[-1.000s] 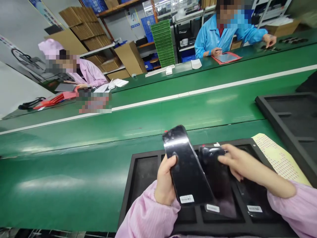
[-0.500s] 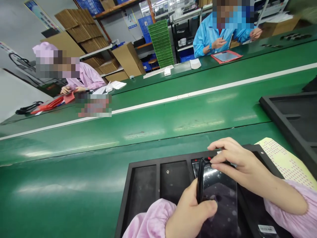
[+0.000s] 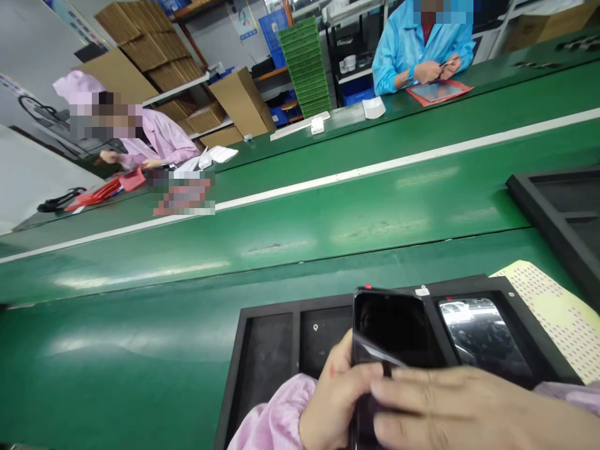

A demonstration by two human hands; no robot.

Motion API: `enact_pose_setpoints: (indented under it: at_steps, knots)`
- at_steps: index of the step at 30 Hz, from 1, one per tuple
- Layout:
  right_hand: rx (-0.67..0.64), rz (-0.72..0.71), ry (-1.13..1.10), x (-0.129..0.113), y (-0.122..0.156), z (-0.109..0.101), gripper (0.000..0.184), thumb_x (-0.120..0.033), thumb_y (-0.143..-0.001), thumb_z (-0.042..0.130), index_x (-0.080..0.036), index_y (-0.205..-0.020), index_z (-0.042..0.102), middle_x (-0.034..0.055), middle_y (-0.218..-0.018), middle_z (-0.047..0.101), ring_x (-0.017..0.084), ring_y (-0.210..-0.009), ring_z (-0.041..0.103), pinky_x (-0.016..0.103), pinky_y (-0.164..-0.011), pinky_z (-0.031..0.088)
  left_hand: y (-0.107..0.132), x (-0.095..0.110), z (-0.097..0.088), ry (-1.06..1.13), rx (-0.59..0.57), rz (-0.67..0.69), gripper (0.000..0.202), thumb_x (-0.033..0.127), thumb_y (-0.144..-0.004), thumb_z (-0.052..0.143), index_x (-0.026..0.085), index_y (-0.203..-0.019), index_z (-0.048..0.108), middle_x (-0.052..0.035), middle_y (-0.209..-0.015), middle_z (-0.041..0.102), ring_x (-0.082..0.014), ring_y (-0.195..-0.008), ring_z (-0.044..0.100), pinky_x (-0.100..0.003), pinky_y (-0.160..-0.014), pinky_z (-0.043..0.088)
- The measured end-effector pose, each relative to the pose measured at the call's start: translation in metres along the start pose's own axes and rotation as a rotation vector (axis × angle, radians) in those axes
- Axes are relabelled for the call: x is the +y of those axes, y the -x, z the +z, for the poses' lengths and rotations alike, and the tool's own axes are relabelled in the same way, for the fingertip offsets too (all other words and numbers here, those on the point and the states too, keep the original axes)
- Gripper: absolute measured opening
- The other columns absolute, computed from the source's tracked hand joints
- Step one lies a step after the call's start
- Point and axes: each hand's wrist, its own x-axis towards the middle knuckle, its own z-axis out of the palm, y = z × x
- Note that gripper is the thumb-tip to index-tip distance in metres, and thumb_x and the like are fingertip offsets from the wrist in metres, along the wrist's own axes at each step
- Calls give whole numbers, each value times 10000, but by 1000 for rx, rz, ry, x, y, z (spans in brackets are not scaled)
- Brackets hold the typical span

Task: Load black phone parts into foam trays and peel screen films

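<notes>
My left hand (image 3: 335, 406) grips a glossy black phone screen panel (image 3: 394, 328) by its left edge and holds it upright over a black foam tray (image 3: 269, 350) at the bottom of the view. My right hand (image 3: 450, 409) lies across the panel's lower part with its fingers pressed against it, blurred by motion. Another shiny panel (image 3: 482, 334) rests in the tray's right-hand slot. The two slots on the left hold no panel.
A green conveyor belt (image 3: 281, 231) with a white stripe runs across the middle. A second black tray (image 3: 557, 206) sits at the right edge, and a dotted yellow sheet (image 3: 553, 312) lies beside my tray. Across the belt, a person in blue (image 3: 422, 44) and a person in pink (image 3: 154, 140) work.
My right hand has slid from the panel's top edge down to its lower part, close to the camera. The panel now stands more upright, and the right slot's panel is uncovered.
</notes>
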Motion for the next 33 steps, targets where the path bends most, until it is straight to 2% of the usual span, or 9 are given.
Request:
enact_pose_setpoints:
  at_steps: [3,5,7,10,15,18,22,27,33]
  knots:
    - [-96,-138,-80,5,4,14,323,-121,-877,414,-238,-1043,665,-25,-1249,546,176,-1237,414,316,-1065,346,-4,-2,1,39,105,44,318,394,-728,697,171,-952,663,-56,-896,677,-219,-885,598,-311,-812,411]
    - [-88,-95,-159,11,10,21,450,-10,-818,375,-204,-1142,620,40,-1307,486,223,-1256,377,414,-1035,386,-7,-4,3,135,132,23,348,400,-734,683,168,-991,655,-60,-902,679,-233,-914,600,-334,-846,406]
    - [-98,-73,-274,19,16,25,519,17,-808,359,-243,-1193,590,33,-1329,463,226,-1227,416,393,-969,472,-9,-4,4,196,145,-24,331,366,-696,707,159,-950,658,-48,-825,677,-236,-878,611,-334,-816,412]
    - [-127,-73,-312,26,18,25,480,-13,-845,350,-272,-1150,615,14,-1322,481,218,-1214,442,364,-921,521,-11,-4,5,192,160,-65,296,341,-641,729,152,-855,649,-19,-703,651,-210,-767,612,-294,-715,403]
    - [-69,-69,-30,32,12,23,185,-233,-884,485,-241,-861,668,74,-1217,573,325,-1179,463,529,-839,490,-11,-6,7,164,149,-67,267,327,-623,715,151,-802,624,3,-662,612,-171,-695,564,-280,-682,366]
    - [60,28,40,36,8,29,280,-355,-900,515,-232,-665,606,80,-1048,616,318,-1012,534,499,-751,460,-9,-6,9,121,163,-58,260,316,-628,699,147,-814,636,-2,-673,613,-177,-709,557,-298,-708,372]
    - [198,244,56,36,4,39,313,-340,-891,502,-224,-601,522,63,-882,588,275,-885,548,465,-754,439,-7,-5,12,115,189,-53,273,316,-641,687,151,-855,654,-20,-743,659,-191,-749,587,-309,-745,399]
    - [271,395,-20,26,1,42,301,-339,-854,559,-230,-584,481,57,-892,561,282,-965,525,448,-793,437,-8,-6,9,205,126,-53,243,308,-650,695,157,-837,662,-15,-724,673,-197,-733,607,-299,-725,416]
    - [280,487,-207,11,-1,33,274,-261,-841,570,-211,-601,446,49,-956,555,230,-966,517,391,-802,449,-14,-7,8,296,98,-224,291,330,-564,746,141,-769,662,-16,-701,671,-197,-702,618,-296,-723,434]
